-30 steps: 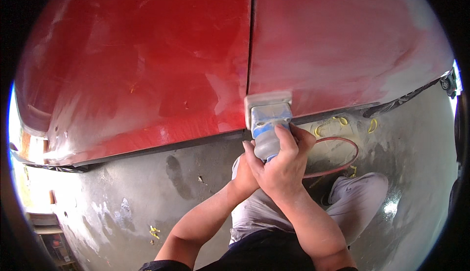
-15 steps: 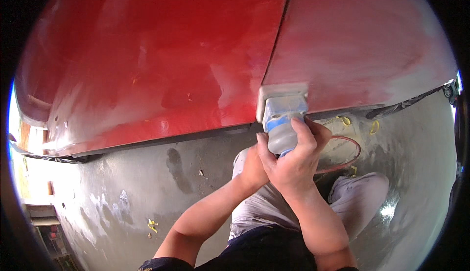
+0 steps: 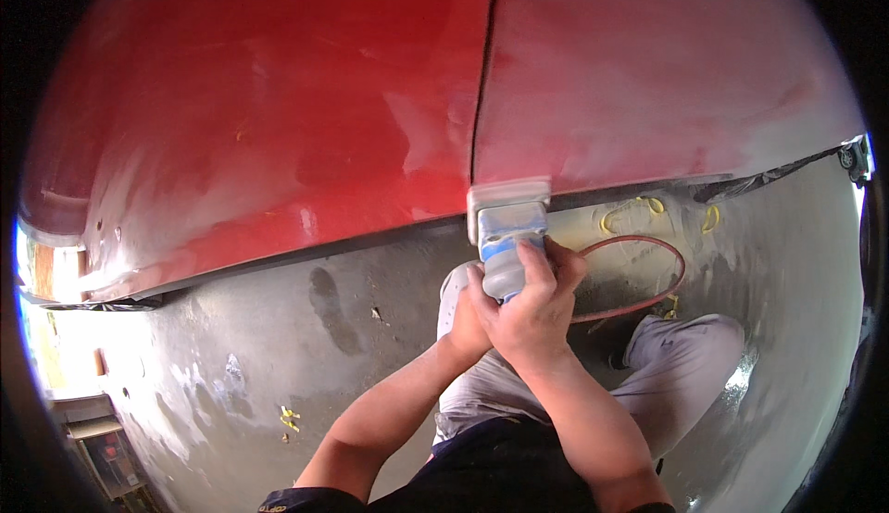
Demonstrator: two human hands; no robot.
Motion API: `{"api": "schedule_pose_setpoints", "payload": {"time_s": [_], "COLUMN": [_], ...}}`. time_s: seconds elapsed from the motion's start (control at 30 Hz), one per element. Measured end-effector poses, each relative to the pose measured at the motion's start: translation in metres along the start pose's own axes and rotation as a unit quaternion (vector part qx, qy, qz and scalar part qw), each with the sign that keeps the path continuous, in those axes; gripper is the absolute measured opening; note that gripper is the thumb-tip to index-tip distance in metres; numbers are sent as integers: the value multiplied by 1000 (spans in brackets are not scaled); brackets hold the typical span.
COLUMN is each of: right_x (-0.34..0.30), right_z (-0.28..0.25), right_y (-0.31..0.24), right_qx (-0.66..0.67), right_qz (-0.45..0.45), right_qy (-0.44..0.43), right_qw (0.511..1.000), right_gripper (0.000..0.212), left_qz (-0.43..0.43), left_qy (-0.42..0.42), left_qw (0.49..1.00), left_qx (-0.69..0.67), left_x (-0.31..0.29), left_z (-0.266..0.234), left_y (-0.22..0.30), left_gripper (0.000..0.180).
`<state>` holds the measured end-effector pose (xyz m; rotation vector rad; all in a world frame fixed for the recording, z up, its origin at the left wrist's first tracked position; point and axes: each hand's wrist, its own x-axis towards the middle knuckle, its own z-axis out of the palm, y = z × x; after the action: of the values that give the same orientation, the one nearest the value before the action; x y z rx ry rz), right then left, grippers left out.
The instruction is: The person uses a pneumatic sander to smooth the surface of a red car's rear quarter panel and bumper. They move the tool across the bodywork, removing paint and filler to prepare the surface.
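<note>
Both my hands are closed around a grey and blue power sander (image 3: 509, 249) with a pale rectangular pad. My right hand (image 3: 532, 305) wraps its rounded body from the right, thumb on top. My left hand (image 3: 468, 323) grips from the left and below, its fingers partly hidden behind the right. The pad meets the lower edge of a dull, hazy red car panel (image 3: 648, 96), just right of a dark vertical seam (image 3: 481, 96). Left of that seam is a glossier red panel (image 3: 306, 96).
A reddish hose (image 3: 683, 272) loops over the grey floor (image 3: 343, 374) right of my hands. Yellow scraps (image 3: 290, 418) lie about the floor. My bent knee (image 3: 704, 342) is at the right. Shelving (image 3: 106, 457) stands at the lower left; a dark strip (image 3: 787, 175) hangs under the right panel.
The sander and both hands have moved down toward the panel's lower edge, and the pad overlaps that edge more. The whole view has shifted slightly, carrying the seam left.
</note>
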<state>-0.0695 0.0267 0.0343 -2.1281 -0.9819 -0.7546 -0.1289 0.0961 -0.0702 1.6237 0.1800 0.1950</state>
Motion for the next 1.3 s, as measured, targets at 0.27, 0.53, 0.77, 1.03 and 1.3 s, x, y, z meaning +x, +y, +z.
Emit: {"api": "schedule_pose_setpoints", "payload": {"time_s": [0.27,0.53,0.77,1.03,1.3], "right_x": [8,11,18,38,39], "right_z": [-16,-15,-23,-75,-90], "right_y": [30,25,53,137,180], "right_qx": [-14,14,61,19,56], "right_qz": [40,66,106,132,219], "right_qy": [21,21,83,113,161], "right_qw": [999,998,989,985,961], "right_gripper": [72,76,75,67,60], "left_qz": [90,-35,-4,152,164], "left_qy": [36,35,30,-32,-55], "left_qw": [976,995,1000,961,944], "left_qx": [196,-88,-3,229,279], "left_x": [30,33,50,102,127], "left_z": [16,18,43,108,141], "left_y": [29,7,58,62,75], "left_gripper": [48,67,78,54,59]}}
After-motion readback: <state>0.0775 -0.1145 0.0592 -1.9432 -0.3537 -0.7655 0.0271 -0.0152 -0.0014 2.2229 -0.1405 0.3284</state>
